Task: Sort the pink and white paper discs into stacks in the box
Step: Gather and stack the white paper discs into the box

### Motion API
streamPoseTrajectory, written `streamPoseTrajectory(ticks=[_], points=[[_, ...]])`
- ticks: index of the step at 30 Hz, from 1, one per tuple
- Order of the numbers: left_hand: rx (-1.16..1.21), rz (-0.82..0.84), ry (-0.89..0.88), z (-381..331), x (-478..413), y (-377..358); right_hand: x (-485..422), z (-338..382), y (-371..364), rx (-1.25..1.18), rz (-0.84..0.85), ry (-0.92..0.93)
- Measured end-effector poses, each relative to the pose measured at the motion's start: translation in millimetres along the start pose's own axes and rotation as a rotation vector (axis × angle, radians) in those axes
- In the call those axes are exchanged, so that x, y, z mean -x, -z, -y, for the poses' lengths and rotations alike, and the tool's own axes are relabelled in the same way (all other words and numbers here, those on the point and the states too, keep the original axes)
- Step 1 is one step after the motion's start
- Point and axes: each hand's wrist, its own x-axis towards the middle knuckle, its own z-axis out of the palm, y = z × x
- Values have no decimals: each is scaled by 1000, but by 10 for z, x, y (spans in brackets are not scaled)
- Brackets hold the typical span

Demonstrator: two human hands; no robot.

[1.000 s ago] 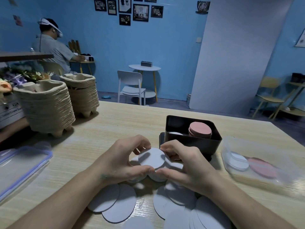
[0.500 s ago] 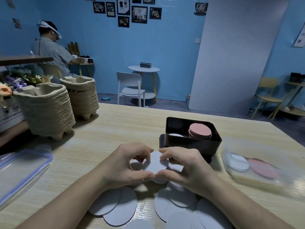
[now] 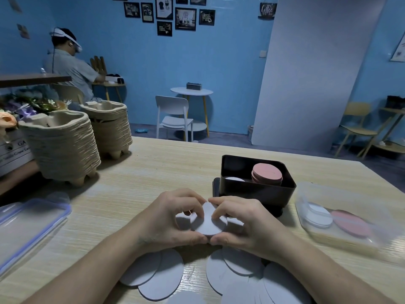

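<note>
Over on your far left the clear lid [image 3: 28,224] is lying flat and the two piles of pulp trays [image 3: 61,145] are sitting behind it, none of it in your way. Your left hand [image 3: 166,220] is curling round the left edge of a small bundle of white discs [image 3: 208,222], thumb underneath, and your right hand [image 3: 245,227] is pinching the other edge, so both hands are together and clamped on the same bundle, low over the table [image 3: 153,172]. More loose white discs [image 3: 160,273] are lying fanned out under your wrists. The black box [image 3: 256,189] is sitting just ahead and slightly right, so your right hand is the nearer one. Inside, the white stack [image 3: 234,179] is sitting low on the left and the pink stack [image 3: 266,173] is standing taller on the right. I'm guessing your bundle is heading forward onto that left stack. The clear tub [image 3: 341,218] at far right is holding a few more discs.
</note>
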Motion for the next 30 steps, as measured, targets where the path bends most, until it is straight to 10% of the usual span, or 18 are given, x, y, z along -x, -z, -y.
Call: streamPoseTrajectory(ticks=[30], points=[[-212, 176, 291, 95, 75, 179, 82, 58, 106, 84, 70, -134]])
